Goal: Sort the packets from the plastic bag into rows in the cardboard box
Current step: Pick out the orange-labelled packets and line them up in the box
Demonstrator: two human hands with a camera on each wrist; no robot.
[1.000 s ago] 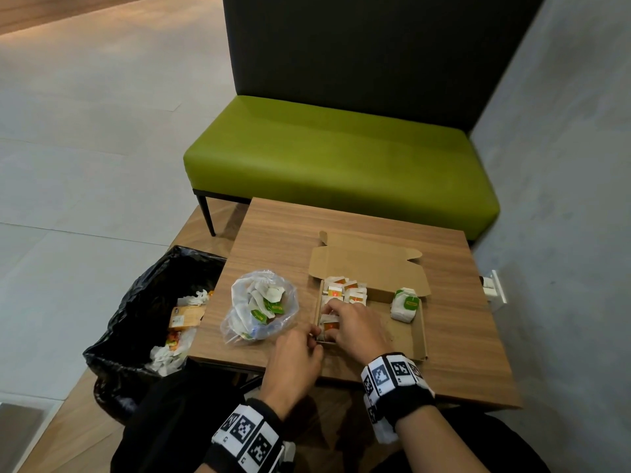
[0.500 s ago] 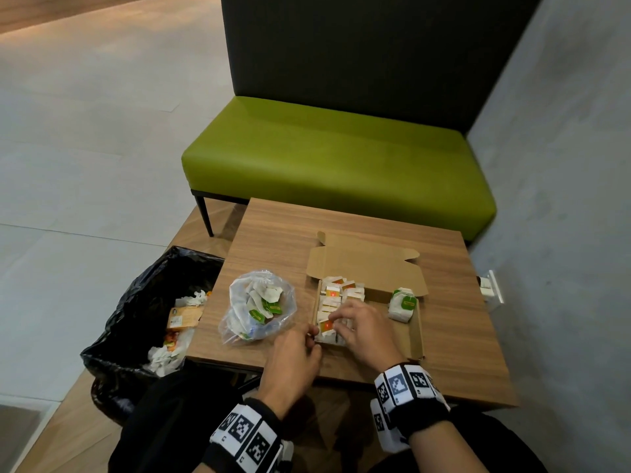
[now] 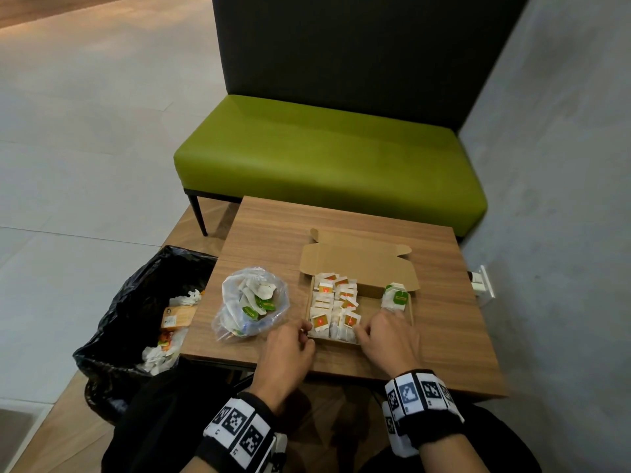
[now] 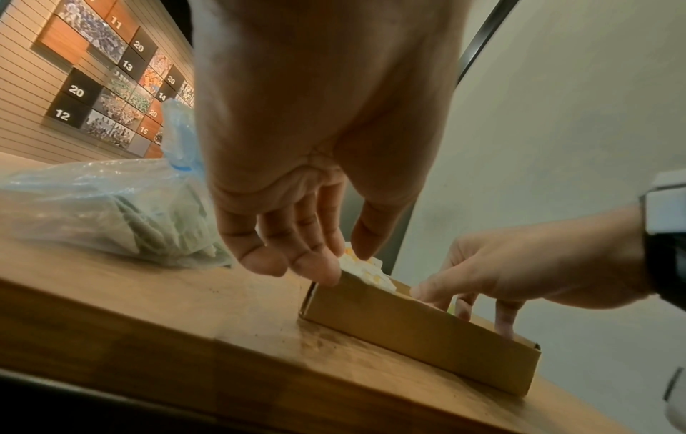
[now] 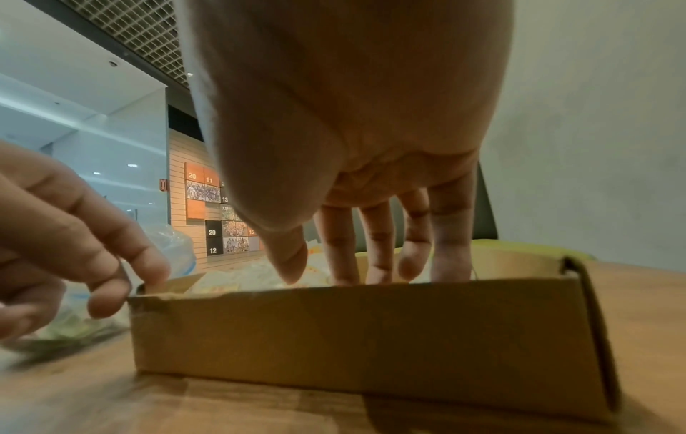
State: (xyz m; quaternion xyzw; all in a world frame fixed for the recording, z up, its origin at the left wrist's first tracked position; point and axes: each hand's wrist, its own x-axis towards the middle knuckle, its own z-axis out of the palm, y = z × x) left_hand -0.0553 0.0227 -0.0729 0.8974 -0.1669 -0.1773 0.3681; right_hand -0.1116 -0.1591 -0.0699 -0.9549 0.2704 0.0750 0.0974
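A cardboard box [image 3: 358, 266] lies open on the wooden table [image 3: 444, 343]. Orange-labelled packets [image 3: 333, 307] fill rows in its left half, and a few green-labelled packets [image 3: 396, 297] sit at its right. To its left, a clear plastic bag [image 3: 251, 302] holds more green-labelled packets. My left hand [image 3: 290, 346] rests loosely curled fingers on the box's near-left corner [image 4: 315, 290]. My right hand [image 3: 389, 336] reaches into the near right part of the box. Its fingers [image 5: 375, 249] are straight and spread, with tips hidden behind the front wall [image 5: 352, 331].
A black bin bag [image 3: 136, 319] with rubbish stands on the floor at the table's left. A green bench [image 3: 327, 158] is behind the table. A grey wall [image 3: 563, 199] with a socket [image 3: 481, 285] is close on the right.
My right hand has slid from the near-left orange packets to the right side of the box, uncovering the rows. My left hand has stayed at the near-left corner.
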